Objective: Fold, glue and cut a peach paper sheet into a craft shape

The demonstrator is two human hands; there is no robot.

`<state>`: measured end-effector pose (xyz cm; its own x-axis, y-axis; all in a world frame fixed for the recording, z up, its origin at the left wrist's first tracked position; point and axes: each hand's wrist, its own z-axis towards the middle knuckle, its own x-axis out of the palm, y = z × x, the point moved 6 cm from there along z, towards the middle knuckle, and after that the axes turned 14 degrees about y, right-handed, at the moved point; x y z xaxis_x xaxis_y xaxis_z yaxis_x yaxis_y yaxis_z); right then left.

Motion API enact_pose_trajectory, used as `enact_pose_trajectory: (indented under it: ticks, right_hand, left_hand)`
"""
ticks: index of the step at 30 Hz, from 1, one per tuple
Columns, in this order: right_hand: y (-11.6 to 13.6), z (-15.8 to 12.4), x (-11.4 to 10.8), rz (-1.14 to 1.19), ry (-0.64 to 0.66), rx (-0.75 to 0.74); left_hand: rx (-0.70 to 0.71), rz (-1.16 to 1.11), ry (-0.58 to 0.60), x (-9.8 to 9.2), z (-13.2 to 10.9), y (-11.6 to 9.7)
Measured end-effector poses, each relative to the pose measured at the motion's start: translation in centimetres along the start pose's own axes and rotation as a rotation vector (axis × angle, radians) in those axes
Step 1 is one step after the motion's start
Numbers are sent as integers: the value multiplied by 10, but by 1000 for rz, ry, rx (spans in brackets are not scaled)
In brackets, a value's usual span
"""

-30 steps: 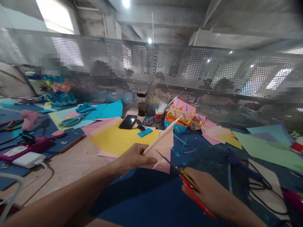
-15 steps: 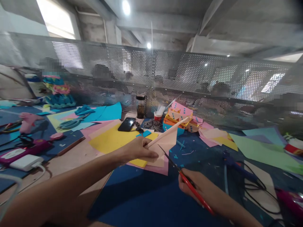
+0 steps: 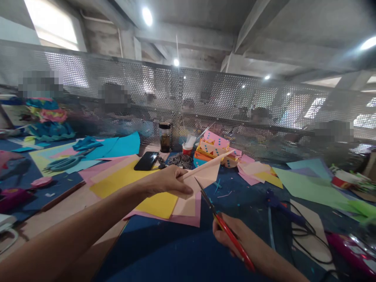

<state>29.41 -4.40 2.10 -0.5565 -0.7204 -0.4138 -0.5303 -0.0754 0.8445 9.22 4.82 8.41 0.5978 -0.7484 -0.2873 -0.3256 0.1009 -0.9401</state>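
Note:
Folded pale pink paper is pinched between the thumb and fingers of my left hand, held up over the table. My right hand is wrapped round red-handled scissors. Their dark tips point up and left, by the lower edge of the paper near my left thumb; whether they touch it I cannot tell. Below my left hand lie yellow sheets on top of pink sheets.
A phone, a jar and dotted paper boxes stand farther back. Blue-handled scissors lie left. At right are a blue glue gun with a black cord, green paper and a magenta power strip. Perforated metal panels line the back.
The view has turned to the right, so the table things sit farther left. My hands keep their grips on the paper and the scissors, with little change between them.

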Motion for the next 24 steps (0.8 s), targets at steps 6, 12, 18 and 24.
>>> enact_pose_trajectory:
  ticks: [6,12,18,24]
  right_hand:
    - [0,3,2,51,-18,38]
    - [-8,4,2,33,-41,21]
    - [-8,4,4,12,-44,12]
    - [-10,3,3,44,-57,-2]
  left_hand:
    - [7,0,-3,0,1,2]
    - [12,5,-5,-2,3,6]
    - [7,11,0,-1,3,7]
    - [0,19,-6,0,2,7]
